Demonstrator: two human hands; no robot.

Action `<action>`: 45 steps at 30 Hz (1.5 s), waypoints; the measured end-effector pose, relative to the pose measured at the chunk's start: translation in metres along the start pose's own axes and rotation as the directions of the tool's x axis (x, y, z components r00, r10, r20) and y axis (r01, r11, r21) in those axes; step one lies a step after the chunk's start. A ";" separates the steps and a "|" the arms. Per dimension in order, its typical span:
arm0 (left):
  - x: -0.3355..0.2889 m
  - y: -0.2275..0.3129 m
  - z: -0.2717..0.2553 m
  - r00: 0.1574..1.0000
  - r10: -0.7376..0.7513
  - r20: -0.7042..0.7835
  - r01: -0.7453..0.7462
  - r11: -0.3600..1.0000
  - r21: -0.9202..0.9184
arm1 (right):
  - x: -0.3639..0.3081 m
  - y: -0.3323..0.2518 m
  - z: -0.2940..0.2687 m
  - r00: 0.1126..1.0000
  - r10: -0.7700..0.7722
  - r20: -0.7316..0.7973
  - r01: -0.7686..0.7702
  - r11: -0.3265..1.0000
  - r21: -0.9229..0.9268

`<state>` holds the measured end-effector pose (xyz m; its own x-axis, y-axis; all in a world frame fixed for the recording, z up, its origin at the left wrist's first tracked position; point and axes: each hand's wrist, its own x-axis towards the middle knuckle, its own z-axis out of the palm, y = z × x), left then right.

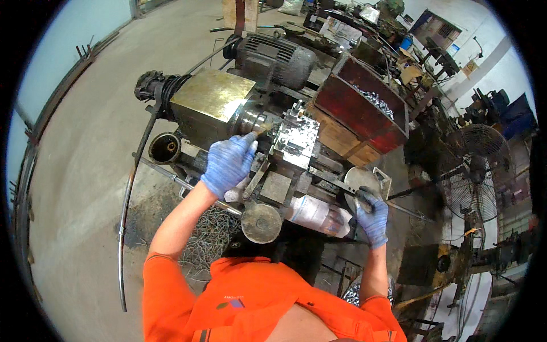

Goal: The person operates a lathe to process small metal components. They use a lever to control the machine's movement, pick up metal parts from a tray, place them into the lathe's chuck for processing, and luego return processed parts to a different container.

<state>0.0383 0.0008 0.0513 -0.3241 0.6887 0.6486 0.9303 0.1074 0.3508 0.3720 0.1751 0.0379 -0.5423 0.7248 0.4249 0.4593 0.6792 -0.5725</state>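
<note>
A blue work glove covers my left hand [229, 165], which reaches to the round metal chuck [249, 121] of a small lathe. Its fingertips are pinched together right at the chuck's front, and whatever sits between them is too small to name. My right hand [372, 218], gloved alike, is closed round the end of a flat metal lever [333, 181]. That lever runs from the shiny tool slide [296, 141], which is strewn with metal chips, beside the chuck. A brass-coloured cover [213, 94] tops the lathe's headstock.
A dark electric motor [276, 60] stands behind the headstock. At the back right, a red metal bin [364, 105] holds small metal parts. Curly metal shavings [211, 239] lie on the floor below my left arm. A round disc [261, 223] sits near me; a fan [477, 165] stands right.
</note>
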 end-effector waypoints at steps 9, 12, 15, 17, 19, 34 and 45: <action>-0.006 -0.015 0.058 1.000 -0.024 0.011 0.025 0.997 -0.073 | -0.022 0.012 -0.015 0.992 0.127 0.002 -0.127 0.992 0.019; -0.015 -0.014 0.054 0.993 -0.051 0.109 0.052 0.999 -0.001 | -0.025 0.012 -0.012 0.988 0.154 0.003 -0.154 0.987 0.052; -0.023 -0.018 0.043 0.994 -0.051 0.097 0.050 0.999 0.011 | -0.026 0.016 -0.010 0.989 0.151 0.005 -0.151 0.988 0.042; -0.027 -0.020 0.035 0.999 -0.039 0.003 0.039 0.999 -0.029 | -0.029 0.023 -0.010 0.987 0.162 0.005 -0.163 0.986 0.038; -0.019 -0.011 0.013 0.999 -0.032 -0.029 0.031 0.999 -0.028 | -0.033 0.030 -0.012 0.982 0.191 -0.005 -0.190 0.981 0.036; 0.028 -0.068 -0.022 0.917 -0.376 0.133 0.382 0.924 -0.020 | -0.136 0.073 -0.078 0.807 0.503 -0.309 -0.565 0.809 -0.160; -0.091 -0.039 0.074 0.819 -0.282 0.499 0.241 0.959 0.148 | -0.359 0.183 -0.156 0.099 0.862 -0.498 -0.995 0.070 -0.076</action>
<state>0.0437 -0.0126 -0.0714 -0.4424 0.8917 0.0952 0.8399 0.3748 0.3925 0.7609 0.0574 -0.1100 0.6925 0.7141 -0.1021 0.6248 -0.6645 -0.4099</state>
